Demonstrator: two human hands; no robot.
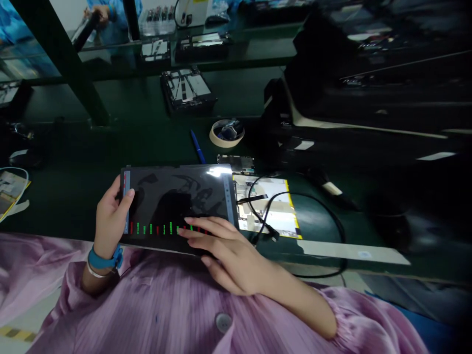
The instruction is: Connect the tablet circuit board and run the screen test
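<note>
A tablet screen (162, 196), lit with rows of red and green text along its lower side, lies at the front edge of the bench. My left hand (110, 219) grips its left end, the thumb on the glass and the other fingers behind. Over the lower right part of the glass, my right hand (232, 255) stretches its fingers, the tips at or just above the coloured text. Just right of the tablet lies a flat board assembly with yellow edges (291, 216), with a black cable (313, 193) looped across it. A small dark circuit board (236, 163) sits behind the tablet's right corner.
Behind the tablet are a blue pen (198, 146) and a tape roll (217, 139) with small items inside. Stacked device parts (188, 88) stand farther back. A pale strip (354, 251) lies at the right front edge. A green post (66, 64) rises at left; a co-worker's hand (103, 14) shows beyond.
</note>
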